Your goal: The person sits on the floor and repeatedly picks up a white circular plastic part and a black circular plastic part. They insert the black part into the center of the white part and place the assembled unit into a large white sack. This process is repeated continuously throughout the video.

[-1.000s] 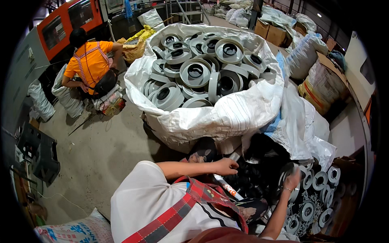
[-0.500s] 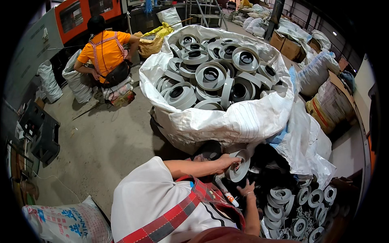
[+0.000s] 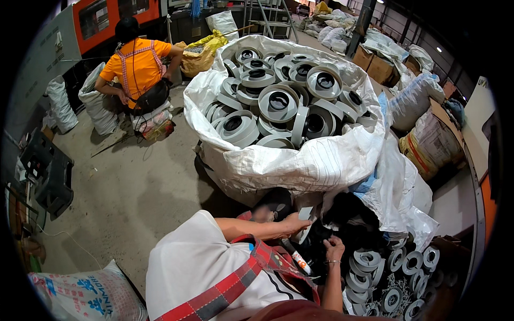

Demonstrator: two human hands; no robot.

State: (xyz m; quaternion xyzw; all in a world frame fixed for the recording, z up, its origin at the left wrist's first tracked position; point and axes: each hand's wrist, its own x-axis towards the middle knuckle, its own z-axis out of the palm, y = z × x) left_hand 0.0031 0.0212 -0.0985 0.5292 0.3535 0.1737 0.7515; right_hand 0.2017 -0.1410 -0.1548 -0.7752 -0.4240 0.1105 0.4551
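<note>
My left hand (image 3: 292,224) reaches in from the left and grips a grey plastic ring (image 3: 305,215), which shows edge-on just below the big white bag (image 3: 300,166). My right hand (image 3: 334,249), with a bracelet on its wrist, sits a little lower and to the right. Its fingers curl over a dark heap (image 3: 348,214); whether it holds anything is hidden. A thin tool with a red and white band (image 3: 295,260) lies by my lap between the two hands.
The white bulk bag is heaped with grey rings (image 3: 278,101). More loose rings (image 3: 396,267) lie at the lower right. A person in an orange shirt (image 3: 136,64) crouches at the far left. Filled sacks (image 3: 423,101) stand right, a black crate (image 3: 51,176) left, a printed sack (image 3: 80,294) near my knee.
My left hand has taken up a grey ring and turned it from flat to edge-on. My right hand came in from the ring pile toward the left hand and curled its fingers.
</note>
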